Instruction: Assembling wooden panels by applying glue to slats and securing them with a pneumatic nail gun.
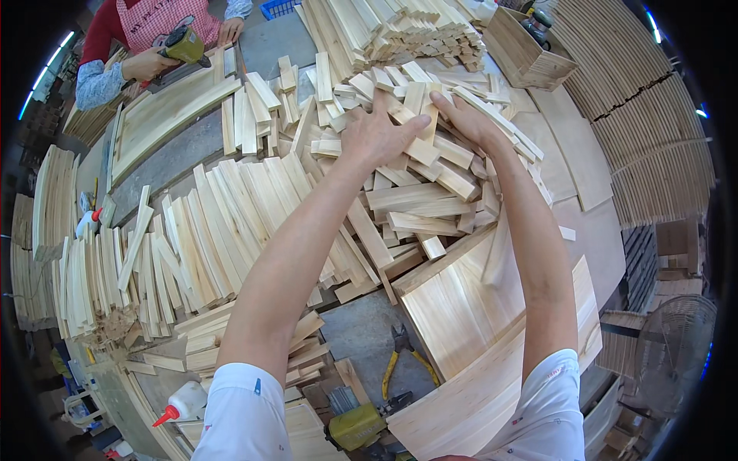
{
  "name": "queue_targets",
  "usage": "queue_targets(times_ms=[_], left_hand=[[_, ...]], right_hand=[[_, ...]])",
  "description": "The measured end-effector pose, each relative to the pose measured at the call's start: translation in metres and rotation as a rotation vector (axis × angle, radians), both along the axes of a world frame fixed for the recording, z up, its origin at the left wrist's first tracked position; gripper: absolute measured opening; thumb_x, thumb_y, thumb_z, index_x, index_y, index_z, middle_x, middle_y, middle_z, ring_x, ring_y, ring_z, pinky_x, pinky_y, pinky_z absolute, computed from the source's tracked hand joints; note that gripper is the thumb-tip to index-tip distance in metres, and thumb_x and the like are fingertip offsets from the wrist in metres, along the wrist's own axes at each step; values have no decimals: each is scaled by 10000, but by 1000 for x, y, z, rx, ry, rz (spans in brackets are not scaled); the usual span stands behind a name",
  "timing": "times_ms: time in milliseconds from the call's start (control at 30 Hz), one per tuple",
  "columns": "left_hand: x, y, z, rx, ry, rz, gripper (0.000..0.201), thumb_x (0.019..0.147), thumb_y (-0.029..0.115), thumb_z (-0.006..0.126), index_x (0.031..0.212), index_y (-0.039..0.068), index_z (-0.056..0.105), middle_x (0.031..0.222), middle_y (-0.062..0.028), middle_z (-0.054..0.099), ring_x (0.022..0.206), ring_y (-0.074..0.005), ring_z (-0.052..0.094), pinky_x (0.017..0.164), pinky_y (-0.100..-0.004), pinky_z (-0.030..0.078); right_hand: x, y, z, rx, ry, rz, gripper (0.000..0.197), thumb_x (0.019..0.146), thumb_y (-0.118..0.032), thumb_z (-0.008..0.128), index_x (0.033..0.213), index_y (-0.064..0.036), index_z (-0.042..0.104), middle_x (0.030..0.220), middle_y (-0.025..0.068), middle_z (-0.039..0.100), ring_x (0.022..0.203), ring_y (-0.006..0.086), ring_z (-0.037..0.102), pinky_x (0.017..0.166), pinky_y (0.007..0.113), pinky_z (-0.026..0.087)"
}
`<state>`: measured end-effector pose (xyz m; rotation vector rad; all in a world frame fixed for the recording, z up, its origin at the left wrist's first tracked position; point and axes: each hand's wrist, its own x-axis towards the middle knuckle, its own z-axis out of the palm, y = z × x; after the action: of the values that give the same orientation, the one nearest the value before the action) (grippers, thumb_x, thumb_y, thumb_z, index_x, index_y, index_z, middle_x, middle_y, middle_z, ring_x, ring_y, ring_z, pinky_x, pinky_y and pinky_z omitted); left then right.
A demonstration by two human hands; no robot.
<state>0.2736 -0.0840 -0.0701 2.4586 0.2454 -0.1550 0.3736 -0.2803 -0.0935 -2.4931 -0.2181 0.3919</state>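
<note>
Left hand (373,138): reaches over the heap, thumb spread wide of the index finger, loosely open; the other fingertips are partly lost among the wood.
Right hand (470,123): fingers stretched forward, touching the heap just right of the left hand; whether it grips a piece, I cannot tell.
Short, pale, flat-sided wooden blocks (415,197): heaped loosely at the middle of the bench, under and around both hands, lying at many angles.
Block weight: probably light and stiff, dry rather than slippery; hard to break, though corners may dent or splinter.
Block hold: likely best across the narrow edges at mid-length, thumb opposing fingers; pieces crossed over others could slide.
Long, thin, pale wooden slats (244,207): ranked side by side, left of the heap.
Broad, smooth, pale wooden panel (453,288): near the right forearm.
Yellow-handled pliers (390,375): on the grey surface between the forearms.
</note>
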Motion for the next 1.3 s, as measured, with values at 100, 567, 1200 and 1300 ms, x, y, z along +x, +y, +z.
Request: queue_targets(times_ms=[100, 567, 1200, 1300], left_hand=[[-5, -5, -3, 55, -30, -29, 1082, 735, 755, 552, 1502, 80, 199, 1336, -362, 416, 1241, -453, 470, 1017, -477, 411], [-35, -2, 13, -702, -770, -4, 1082, 802, 470, 684, 1534, 136, -40, 1235, -323, 407, 1136, -436, 457, 1034, -467, 355], [-334, 191, 161, -356, -1127, 715, 1123, 803, 288, 746, 1520, 69, -90, 1365, -307, 222, 1221, -438, 331, 1045, -498, 289], [-403, 229, 153, -534, -1195, 846, 1016, 888, 229, 686, 1522, 78, -93, 1371, -299, 229, 1220, -388, 383, 1032, -453, 356]], right_hand=[[-6, 5, 7, -8, 7, -64, 1092, 803, -809, 377, 1410, 99, 355, 1360, 298, 481, 1281, 383, 472, 1068, 420, 366], [-81, 83, 108, 664, 56, 23, 520, 917, -435, 491, 1160, 17, 574, 1055, 114, 617, 917, 176, 570, 832, 300, 461], [-333, 355, 276, 566, 125, 773, 477, 920, -384, 563, 1203, -1, 586, 1108, 105, 632, 992, 169, 576, 893, 289, 441], [-387, 415, 263, 503, 251, 1090, 568, 908, -436, 526, 1252, 15, 553, 1142, 155, 626, 1011, 223, 587, 915, 319, 443]])
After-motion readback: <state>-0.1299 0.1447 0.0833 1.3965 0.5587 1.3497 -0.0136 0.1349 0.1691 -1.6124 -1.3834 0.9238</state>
